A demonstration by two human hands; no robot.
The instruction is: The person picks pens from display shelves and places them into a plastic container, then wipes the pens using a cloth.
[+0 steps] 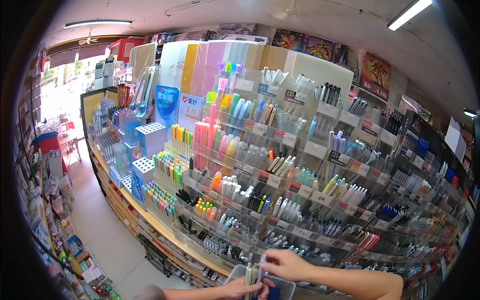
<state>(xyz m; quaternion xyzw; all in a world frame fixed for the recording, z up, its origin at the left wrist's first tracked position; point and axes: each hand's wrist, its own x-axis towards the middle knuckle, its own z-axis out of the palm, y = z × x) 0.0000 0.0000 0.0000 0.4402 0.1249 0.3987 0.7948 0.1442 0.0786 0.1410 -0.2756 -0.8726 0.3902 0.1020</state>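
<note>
At the bottom of the head view, my left hand (239, 288) is closed around several pens (248, 274) with pale green and greyish barrels, held roughly upright. My right hand (286, 265) reaches in from the right, its thumb and fingers pinched on a light purple pen (260, 271) beside that bunch. Both hands are over a clear plastic bin (288, 287) at the foot of the display. Something dark blue (274, 292) shows by the left hand's fingers; what it is I cannot make out.
A tiered clear pen rack (320, 198) with price labels fills the middle and right. White hole-punched pen holders (150, 135) and colourful markers (167, 167) stand on the wooden shelf unit (131, 212) at left. An aisle floor (102, 220) runs past it to a bright doorway.
</note>
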